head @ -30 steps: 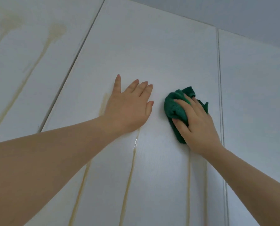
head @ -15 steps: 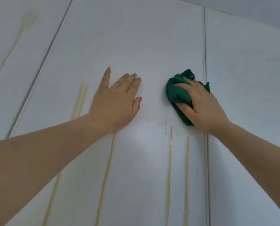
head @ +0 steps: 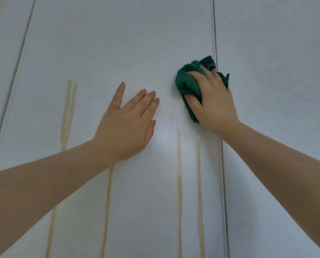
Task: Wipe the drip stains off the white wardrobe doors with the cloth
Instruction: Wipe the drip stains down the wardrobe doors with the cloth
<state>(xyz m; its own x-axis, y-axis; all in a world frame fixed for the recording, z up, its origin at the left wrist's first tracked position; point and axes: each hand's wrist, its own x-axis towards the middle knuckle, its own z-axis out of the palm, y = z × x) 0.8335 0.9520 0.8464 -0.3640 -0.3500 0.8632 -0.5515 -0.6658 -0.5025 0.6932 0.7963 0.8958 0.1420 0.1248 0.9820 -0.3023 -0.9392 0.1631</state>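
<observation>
Surface: white wardrobe doors (head: pixel 118 43) with a faint wood grain fill the whole frame.
Right hand: right of centre, the right hand (head: pixel 214 103) has its fingers curled over a crumpled dark green cloth (head: pixel 188 81). Its thumb lies across the cloth's lower left, and the hand presses the bundle against the middle door.
Left hand: at centre, the left hand (head: pixel 126 125) lies flat on the same door. Its fingers are straight, one is splayed off to the left, and it holds nothing.
Cloth: bunched under the right palm, with its upper right edge overlapping the vertical seam (head: pixel 215 34) between the middle and right doors.
Stains: two yellowish drip streaks (head: pixel 179 183) start just below the cloth and run to the bottom edge. A third streak (head: pixel 108 202) emerges under the left wrist. A wider double streak (head: pixel 67 112) stands left of the left hand and is crossed by the forearm.
Sheen: a brighter patch (head: pixel 166 138) sits low between the two hands.
Other seam: a second seam (head: pixel 19 62) slants down the left of the frame.
</observation>
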